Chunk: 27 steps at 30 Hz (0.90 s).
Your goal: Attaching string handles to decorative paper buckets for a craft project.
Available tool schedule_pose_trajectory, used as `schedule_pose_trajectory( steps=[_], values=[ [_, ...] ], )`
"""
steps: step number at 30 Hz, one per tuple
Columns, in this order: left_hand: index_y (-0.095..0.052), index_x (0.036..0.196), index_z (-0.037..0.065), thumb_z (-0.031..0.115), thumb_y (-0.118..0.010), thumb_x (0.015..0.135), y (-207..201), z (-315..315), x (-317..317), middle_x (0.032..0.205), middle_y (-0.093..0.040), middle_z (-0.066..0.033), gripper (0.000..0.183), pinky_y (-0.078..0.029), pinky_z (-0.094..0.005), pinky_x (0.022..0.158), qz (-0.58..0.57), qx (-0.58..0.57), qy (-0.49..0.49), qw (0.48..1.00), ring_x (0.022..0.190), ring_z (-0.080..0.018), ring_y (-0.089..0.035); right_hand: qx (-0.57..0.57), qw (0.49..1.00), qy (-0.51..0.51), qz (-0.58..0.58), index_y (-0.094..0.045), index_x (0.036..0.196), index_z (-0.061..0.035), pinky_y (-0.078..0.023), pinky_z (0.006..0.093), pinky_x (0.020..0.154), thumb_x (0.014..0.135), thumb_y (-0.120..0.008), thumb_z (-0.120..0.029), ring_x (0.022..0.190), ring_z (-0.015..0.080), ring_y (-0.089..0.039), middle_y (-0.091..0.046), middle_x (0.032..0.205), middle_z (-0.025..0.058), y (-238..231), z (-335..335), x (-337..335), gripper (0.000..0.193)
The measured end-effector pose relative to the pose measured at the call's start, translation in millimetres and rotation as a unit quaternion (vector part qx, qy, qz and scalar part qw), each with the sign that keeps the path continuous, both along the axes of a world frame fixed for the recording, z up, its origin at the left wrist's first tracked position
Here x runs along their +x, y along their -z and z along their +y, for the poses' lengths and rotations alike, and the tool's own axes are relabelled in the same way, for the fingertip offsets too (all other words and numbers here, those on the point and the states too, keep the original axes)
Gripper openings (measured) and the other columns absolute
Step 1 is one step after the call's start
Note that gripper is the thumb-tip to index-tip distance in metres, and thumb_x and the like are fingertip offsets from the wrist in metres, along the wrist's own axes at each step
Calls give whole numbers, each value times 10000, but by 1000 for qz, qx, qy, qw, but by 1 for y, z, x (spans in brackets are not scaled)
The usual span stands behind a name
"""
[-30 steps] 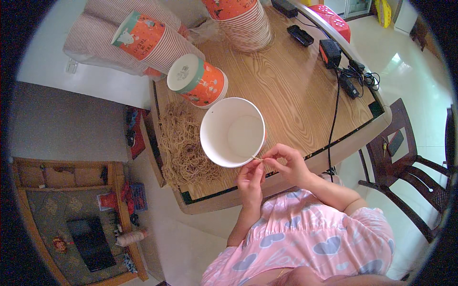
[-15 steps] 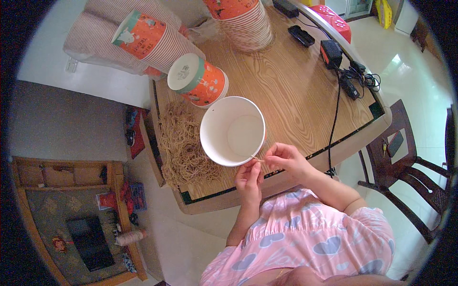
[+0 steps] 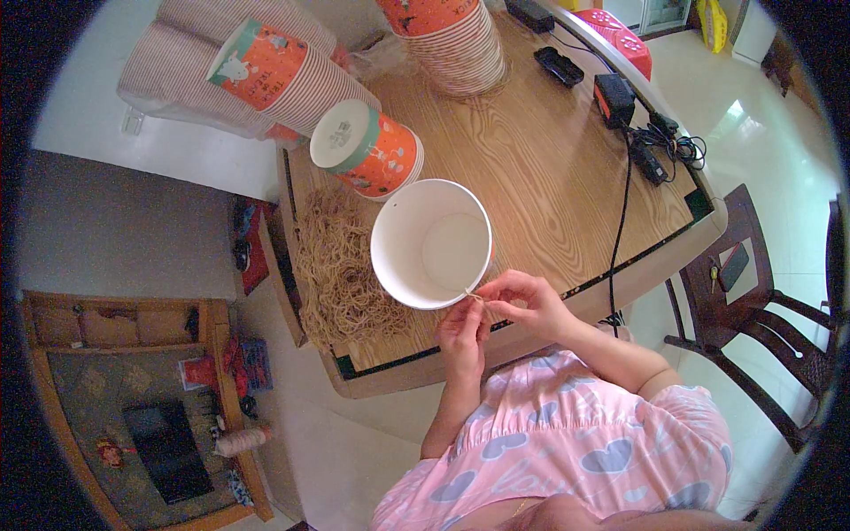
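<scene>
A white paper bucket point(image 3: 431, 234) stands on the table with its mouth toward me, and a small hole shows near its far rim. A short tan string point(image 3: 470, 293) passes over the near rim. My left hand point(image 3: 461, 334) pinches the string just outside that rim. From the right, my right hand point(image 3: 529, 305) comes in with thumb and forefinger closed on the same string. The fingertips of both hands nearly touch, and whether there is a knot is too small to tell. Left of the bucket lies a loose heap of tan strings point(image 3: 341, 265).
Behind the bucket sits a short stack of orange-and-green paper buckets point(image 3: 381, 150). Taller nested stacks point(image 3: 283, 75) and another stack point(image 3: 452, 53) stand farther back. Black adapters and cables point(image 3: 651, 146) lie along the table's right side. A dark wooden chair point(image 3: 739, 265) stands to the right.
My right hand has moved slightly left, its fingertips now closer to the left hand at the string. My left hand and the bucket have hardly moved.
</scene>
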<state>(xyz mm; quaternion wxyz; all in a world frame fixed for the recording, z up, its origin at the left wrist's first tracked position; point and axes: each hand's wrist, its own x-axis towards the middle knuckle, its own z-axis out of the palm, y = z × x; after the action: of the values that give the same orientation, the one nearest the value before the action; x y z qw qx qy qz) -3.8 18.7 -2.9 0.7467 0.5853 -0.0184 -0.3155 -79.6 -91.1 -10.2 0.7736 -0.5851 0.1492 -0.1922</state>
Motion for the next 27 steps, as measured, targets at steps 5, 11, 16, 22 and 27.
schedule_pose_trajectory(
  steps=[5,11,16,22,27],
  values=[
    [-617,882,35,82,-574,841,5,3,-1,640,-538,17,76,-273,-175,425,6,-1,0,1000,487,-42,-389,-104,994,34,-13,-615,911,-14,-444,221,675,795,-624,-55,780,94,-542,-558,817,36,-4,-1,-2,123],
    [-614,885,35,94,-569,848,5,6,1,646,-528,21,83,-257,-176,426,-6,3,29,1000,492,-38,-382,-138,989,49,-25,-594,848,-8,-441,234,681,786,-628,-45,761,106,-539,-559,806,44,-4,-1,-3,80],
    [-606,952,36,118,-564,857,2,4,3,703,-598,-10,133,-278,-170,351,0,5,15,1000,414,-35,-400,-34,996,82,12,-579,847,-1,-438,230,703,802,-611,-41,768,85,-538,-577,807,28,2,0,-1,68],
    [-595,986,37,121,-578,851,-5,6,1,808,-612,-14,160,-245,-173,300,-19,22,68,997,337,-43,-364,-56,997,49,31,-581,851,-8,-438,220,686,813,-612,-65,757,69,-531,-581,794,11,14,0,0,75],
    [-575,961,47,91,-598,828,9,15,4,710,-556,8,142,-273,-182,337,21,-111,95,989,379,-51,-397,-66,996,37,41,-581,850,-6,-442,215,663,810,-613,-63,736,68,-531,-581,791,8,12,2,-1,76]
  ],
)
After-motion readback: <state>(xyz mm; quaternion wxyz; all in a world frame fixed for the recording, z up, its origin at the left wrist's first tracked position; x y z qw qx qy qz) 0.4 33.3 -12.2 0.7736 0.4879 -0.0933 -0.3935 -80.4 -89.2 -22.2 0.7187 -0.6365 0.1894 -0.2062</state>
